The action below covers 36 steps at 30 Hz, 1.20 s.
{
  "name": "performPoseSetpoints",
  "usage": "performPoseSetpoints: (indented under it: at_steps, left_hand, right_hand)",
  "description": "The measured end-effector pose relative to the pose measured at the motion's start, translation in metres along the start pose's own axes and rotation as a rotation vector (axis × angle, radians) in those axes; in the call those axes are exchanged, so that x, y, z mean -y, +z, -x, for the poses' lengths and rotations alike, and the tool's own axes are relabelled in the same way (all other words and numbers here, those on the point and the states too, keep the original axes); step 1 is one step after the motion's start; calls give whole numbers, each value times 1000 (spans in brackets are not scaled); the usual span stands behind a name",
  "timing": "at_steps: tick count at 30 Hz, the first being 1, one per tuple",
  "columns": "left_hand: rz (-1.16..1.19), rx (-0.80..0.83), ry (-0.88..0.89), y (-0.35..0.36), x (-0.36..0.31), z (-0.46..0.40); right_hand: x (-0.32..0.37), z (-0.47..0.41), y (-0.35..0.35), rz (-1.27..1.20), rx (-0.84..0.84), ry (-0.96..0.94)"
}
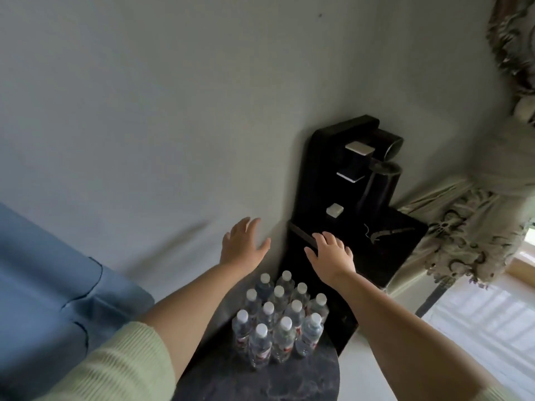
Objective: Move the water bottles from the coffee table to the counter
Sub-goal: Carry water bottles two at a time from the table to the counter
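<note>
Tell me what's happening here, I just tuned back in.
A person stands over a dark marble-patterned round table that holds a cluster of clear plastic water bottles with white caps, all upright. Both hands are empty and spread open above and beyond the bottles: the left hand hovers in front of the grey wall, the right hand over the black counter. No bottle stands on the counter yet.
</note>
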<state>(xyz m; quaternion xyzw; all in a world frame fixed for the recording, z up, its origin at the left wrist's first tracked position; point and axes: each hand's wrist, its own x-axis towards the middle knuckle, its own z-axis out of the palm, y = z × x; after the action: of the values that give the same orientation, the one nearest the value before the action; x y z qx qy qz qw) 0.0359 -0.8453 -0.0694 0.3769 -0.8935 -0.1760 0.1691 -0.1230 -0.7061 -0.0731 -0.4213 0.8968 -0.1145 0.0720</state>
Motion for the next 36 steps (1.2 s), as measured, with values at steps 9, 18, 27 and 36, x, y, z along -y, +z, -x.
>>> performPoseSetpoints:
  at_steps: [9,18,27,36]
  left_hand:
    - [-150,-125,-200,-31,0,-11]
    - [-196,-305,-381,-20,-49,47]
    - [-376,-549,-644,-89,-51,167]
    - [-536,-619,-1053,-94,-101,378]
  right_hand:
    - [16,-71,-25,61,47,-346]
    - [26,-74,-24,166,110,-689]
    - [114,10,-39,104,75,-1099]
    - [141,169,-27,14,195,-1371]
